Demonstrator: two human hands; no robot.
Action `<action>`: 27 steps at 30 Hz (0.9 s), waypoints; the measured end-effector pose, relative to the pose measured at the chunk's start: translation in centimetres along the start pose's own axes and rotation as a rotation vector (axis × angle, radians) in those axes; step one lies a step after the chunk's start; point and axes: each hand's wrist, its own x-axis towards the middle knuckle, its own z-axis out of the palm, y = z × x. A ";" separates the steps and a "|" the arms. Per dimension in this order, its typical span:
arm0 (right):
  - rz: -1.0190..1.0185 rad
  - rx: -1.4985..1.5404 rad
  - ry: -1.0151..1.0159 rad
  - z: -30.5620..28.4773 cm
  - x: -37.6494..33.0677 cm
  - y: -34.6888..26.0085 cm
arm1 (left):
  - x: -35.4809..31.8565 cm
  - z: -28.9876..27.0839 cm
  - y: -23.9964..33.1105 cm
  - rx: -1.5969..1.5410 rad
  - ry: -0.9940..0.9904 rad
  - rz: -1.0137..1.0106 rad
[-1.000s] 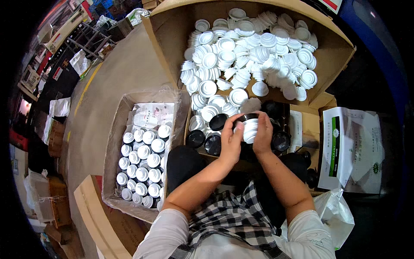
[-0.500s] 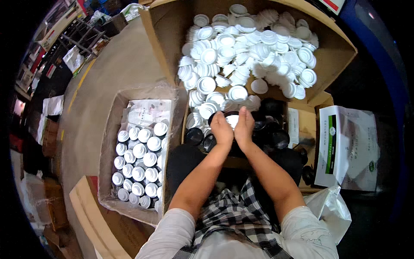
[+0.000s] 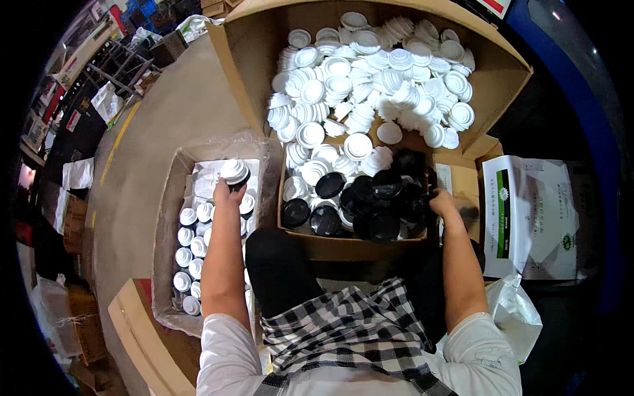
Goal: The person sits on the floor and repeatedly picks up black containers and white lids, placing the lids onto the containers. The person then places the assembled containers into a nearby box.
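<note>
Nearest to the person, the plaid apron (image 3: pixel 350 317) covers the lap, and both forearms reach forward over it. The left hand (image 3: pixel 221 195) grasps a white-capped jar (image 3: pixel 234 173) from below and holds it over the far end of the left carton (image 3: pixel 165 218), above the rows of finished jars (image 3: pixel 191 244) standing upright there. The grip looks only partial, so the jar could slip and knock its neighbours over, or land tilted in the plastic liner.

The right hand (image 3: pixel 441 201) reaches into the pile of black jars (image 3: pixel 376 204) in the middle carton; its fingers are curled at the edge of the pile, but whether they already close on a jar cannot be told. These uncapped jars lie loose and crowded, so pulling one out may roll others over the low front wall.

Farther away, the big box (image 3: pixel 244 72) holds loose white lids (image 3: pixel 370 72), which slope toward the black jars and could slide down among them.
</note>
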 end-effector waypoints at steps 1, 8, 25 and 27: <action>0.032 -0.020 0.000 0.3 -0.2 -0.5 | 2.7 -1.8 0.2 0.016 0.045 -0.023; -0.155 -0.060 0.182 -0.8 -2.9 -3.5 | 11.2 -10.7 1.3 0.304 0.372 0.188; -0.689 0.821 0.095 -1.8 -8.2 -8.1 | -15.8 8.3 -5.5 0.408 -0.701 0.055; -0.678 0.944 -0.080 -0.8 -10.4 -11.2 | -22.6 9.9 -8.9 0.551 -0.763 -0.161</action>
